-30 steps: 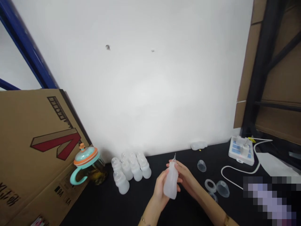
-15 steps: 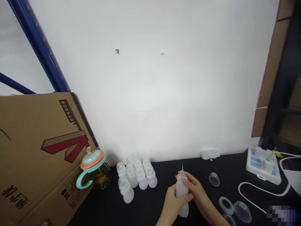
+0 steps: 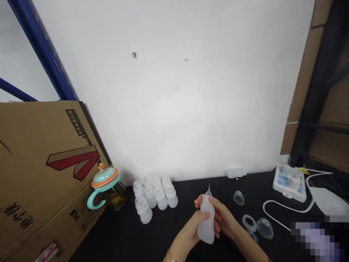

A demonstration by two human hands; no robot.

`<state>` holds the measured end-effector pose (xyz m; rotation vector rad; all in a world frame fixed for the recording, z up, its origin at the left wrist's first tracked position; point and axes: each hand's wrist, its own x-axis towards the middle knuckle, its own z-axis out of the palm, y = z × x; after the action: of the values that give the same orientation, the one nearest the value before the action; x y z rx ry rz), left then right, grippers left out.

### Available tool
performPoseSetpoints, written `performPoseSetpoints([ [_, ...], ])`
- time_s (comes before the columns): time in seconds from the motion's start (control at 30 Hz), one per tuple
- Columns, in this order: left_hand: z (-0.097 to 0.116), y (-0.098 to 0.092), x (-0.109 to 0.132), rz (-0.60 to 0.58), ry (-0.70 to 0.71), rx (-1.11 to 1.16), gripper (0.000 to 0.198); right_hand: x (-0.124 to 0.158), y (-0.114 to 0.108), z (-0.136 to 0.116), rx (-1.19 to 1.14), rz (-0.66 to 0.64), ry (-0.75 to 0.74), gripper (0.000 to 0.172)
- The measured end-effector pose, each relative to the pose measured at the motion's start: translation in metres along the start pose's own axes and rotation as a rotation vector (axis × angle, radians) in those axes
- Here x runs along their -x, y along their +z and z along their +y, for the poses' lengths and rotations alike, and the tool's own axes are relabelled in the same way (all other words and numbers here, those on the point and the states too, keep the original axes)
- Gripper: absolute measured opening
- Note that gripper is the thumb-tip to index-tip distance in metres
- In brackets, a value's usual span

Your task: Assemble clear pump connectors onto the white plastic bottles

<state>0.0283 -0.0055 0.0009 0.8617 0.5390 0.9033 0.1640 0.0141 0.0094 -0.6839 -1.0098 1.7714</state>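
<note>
A white translucent bottle [image 3: 206, 222] with a thin pointed tip at its top is held between both hands, tilted slightly. My left hand [image 3: 195, 226] wraps round its body, thumb across the front. My right hand [image 3: 219, 213] closes on the upper part near the neck, on the right side. To the left stands a tight group of several white bottles [image 3: 160, 198] with clear domed tops. Right of my hands lie a clear dome cap [image 3: 239, 197], a translucent ring [image 3: 249, 222] and another clear cap [image 3: 264, 228] on the black table.
A jug [image 3: 116, 196] with a turquoise lid and handle stands at the left by a cardboard box [image 3: 40, 145]. Against the wall lies a clear bottle-shaped item [image 3: 236, 173]. A white power strip [image 3: 289, 182] and its cable are at the right.
The held bottle has turned, and its body now shows more fully towards the camera. My left hand has shifted lower on it. The whole view has moved slightly.
</note>
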Motion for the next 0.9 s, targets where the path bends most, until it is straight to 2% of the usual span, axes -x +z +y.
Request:
performPoseSetpoints([
  [0.13,0.009,0.004,0.004,0.018,-0.048,-0.060,0.051,0.001,0.006,-0.003,0.035,0.003,0.000,0.048],
  [0.23,0.011,0.003,0.004,0.052,-0.026,-0.128,0.048,0.002,0.008,-0.005,0.029,-0.018,0.010,0.049],
  [0.57,0.011,-0.020,-0.010,0.089,-0.035,-0.315,0.047,-0.021,-0.009,0.008,0.036,0.019,-0.022,0.050],
  [0.77,0.014,-0.013,-0.006,0.167,-0.024,-0.398,0.046,-0.013,0.001,-0.001,0.090,0.016,-0.007,0.049],
  [0.9,0.020,-0.005,0.000,0.218,0.046,-0.519,0.043,-0.008,0.007,-0.006,0.135,0.024,-0.042,0.044],
])
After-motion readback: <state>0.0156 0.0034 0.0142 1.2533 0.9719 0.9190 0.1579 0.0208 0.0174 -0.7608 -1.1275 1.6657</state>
